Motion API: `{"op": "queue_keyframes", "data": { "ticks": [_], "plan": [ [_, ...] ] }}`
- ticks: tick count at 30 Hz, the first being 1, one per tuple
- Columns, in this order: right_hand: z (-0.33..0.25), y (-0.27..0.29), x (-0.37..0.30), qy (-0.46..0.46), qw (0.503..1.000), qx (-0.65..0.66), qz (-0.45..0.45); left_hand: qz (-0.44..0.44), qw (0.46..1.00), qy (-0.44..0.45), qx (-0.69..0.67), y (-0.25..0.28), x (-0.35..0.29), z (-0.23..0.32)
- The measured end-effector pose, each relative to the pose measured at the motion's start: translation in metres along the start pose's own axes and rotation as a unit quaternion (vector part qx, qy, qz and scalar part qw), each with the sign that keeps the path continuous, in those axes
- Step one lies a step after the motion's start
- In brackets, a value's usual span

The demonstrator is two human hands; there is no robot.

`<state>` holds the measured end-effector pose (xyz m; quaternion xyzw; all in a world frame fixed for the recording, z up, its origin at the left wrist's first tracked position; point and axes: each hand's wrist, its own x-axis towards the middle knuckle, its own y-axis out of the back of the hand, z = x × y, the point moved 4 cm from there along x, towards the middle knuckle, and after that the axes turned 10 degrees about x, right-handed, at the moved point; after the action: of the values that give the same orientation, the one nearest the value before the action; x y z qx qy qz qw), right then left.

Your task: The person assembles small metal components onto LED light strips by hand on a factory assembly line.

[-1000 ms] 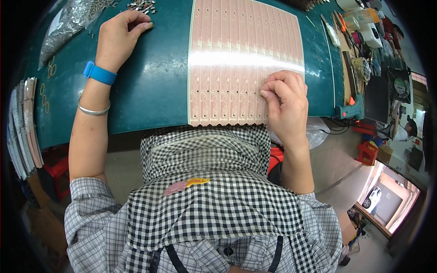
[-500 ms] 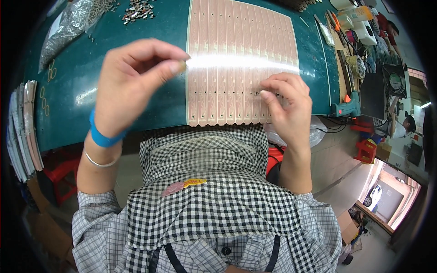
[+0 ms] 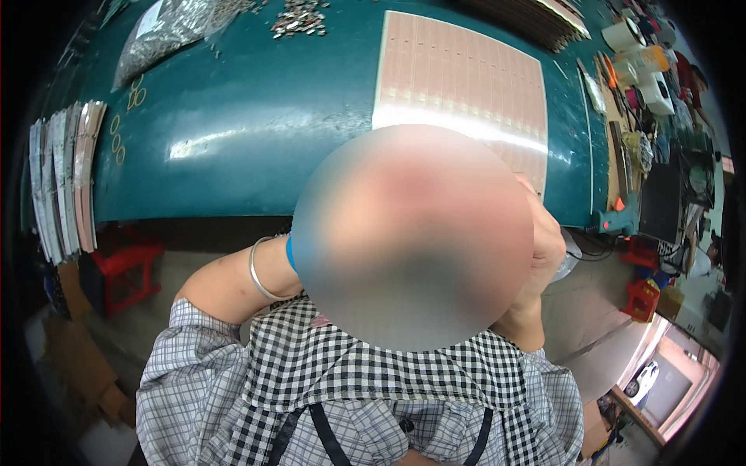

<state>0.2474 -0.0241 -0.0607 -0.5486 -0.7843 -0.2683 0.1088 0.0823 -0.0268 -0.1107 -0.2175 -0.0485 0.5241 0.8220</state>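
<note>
A round blurred patch covers most of both hands and whatever they may hold. My left hand [image 3: 388, 182] shows only as a smeared skin-coloured shape beyond the blue wristband [image 3: 290, 252]; its fingers cannot be made out. Of my right hand [image 3: 547, 241], the outer edge and wrist stick out at the patch's right side, its fingertips hidden. Both hands are raised close together in front of the near edge of a pale pink panel of circuit-board strips [image 3: 458, 74]. This panel lies flat on the green table [image 3: 233, 101], its near part covered by the hands and blur.
Small metal parts [image 3: 299, 19] lie heaped at the back, beside a clear bag of parts [image 3: 159, 39]. More strips are stacked at back right [image 3: 544, 19] and stand at far left [image 3: 66, 179]. Tools line the right edge, with a green glue gun [image 3: 614, 220]. Red stools [image 3: 132, 268] stand below.
Both hands have left the panel and come together nearer my body, the left swinging right. The view has shifted, so the table and panel sit farther right. A blurred patch now hides the hands.
</note>
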Motion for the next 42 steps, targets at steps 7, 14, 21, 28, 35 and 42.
{"op": "queue_keyframes", "data": {
  "ticks": [7, 14, 21, 28, 35, 42],
  "plan": [
    [0.024, 0.103, -0.029, 0.001, 0.941, -0.128, 0.312, 0.12, 0.973, -0.026, 0.195, 0.026, -0.003, 0.018],
    [0.098, 0.344, -0.224, -0.058, 0.678, -0.153, 0.716, 0.126, 0.974, -0.106, 0.154, 0.087, -0.011, 0.025],
    [0.163, 0.439, -0.214, -0.158, 0.701, -0.143, 0.681, 0.171, 0.965, -0.115, 0.164, 0.094, -0.022, 0.034],
    [0.179, 0.469, -0.193, -0.171, 0.741, -0.13, 0.636, 0.163, 0.963, -0.089, 0.196, 0.079, -0.024, 0.034],
    [0.123, 0.439, -0.197, -0.128, 0.7, -0.129, 0.69, 0.126, 0.956, -0.097, 0.246, 0.037, -0.007, 0.041],
    [0.018, 0.164, -0.073, -0.031, 0.942, 0.006, 0.334, 0.094, 0.972, -0.029, 0.211, -0.025, -0.011, 0.011]
  ]
}}
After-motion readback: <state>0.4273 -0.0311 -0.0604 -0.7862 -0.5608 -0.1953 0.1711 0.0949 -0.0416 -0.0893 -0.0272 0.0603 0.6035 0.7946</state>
